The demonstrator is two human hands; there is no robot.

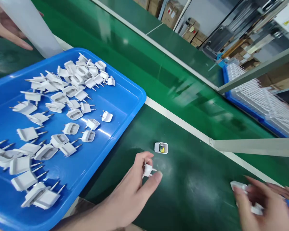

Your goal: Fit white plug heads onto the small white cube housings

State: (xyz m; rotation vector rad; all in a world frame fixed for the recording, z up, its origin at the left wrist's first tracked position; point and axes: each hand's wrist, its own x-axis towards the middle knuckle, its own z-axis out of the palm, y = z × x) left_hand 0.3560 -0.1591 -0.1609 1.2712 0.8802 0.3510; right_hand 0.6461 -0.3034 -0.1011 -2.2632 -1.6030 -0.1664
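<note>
My left hand [132, 184] is above the green work surface [180, 195], its fingers and thumb closed on a white two-pin plug piece [148, 170], pins pointing right. Just beyond its fingertips stands a small white charger housing [161, 148], open at the top, with a yellow part and circuitry showing inside. On the right, my right hand [267, 202], smeared by motion, has a white plastic piece [239, 185] between thumb and fingers. Under its fingers shows another white piece [257, 209], partly hidden. To the left, a blue tray [115, 102] holds many white plug pieces [74, 114].
Another person's hand [7, 27] is at the top left by a pale post [36, 29]. More fingers [285, 192] show at the right edge. A green conveyor belt [159, 69] runs behind a white rail [183, 120]. Beyond it is a tray of white pronged parts [260, 96].
</note>
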